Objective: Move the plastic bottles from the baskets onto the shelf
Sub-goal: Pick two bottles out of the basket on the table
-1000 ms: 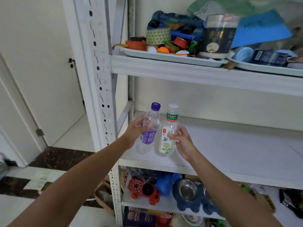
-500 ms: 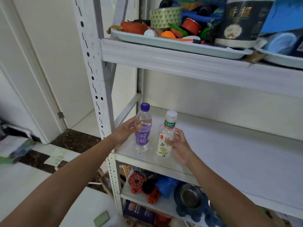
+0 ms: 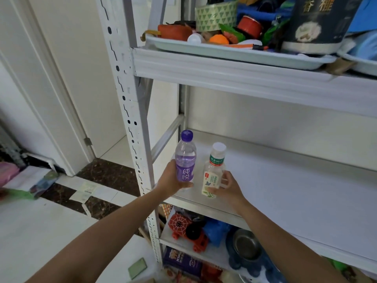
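Purple-capped and purple-labelled, the bottle is standing upright at the front left corner of the white middle shelf, and your left hand is wrapping around its lower half. Your right hand is clasping the white-capped bottle just beside it, also upright, over the same shelf edge.

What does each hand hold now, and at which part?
The left hand holds the purple-capped bottle around its labelled lower body. The right hand holds the white-capped bottle at its lower body.
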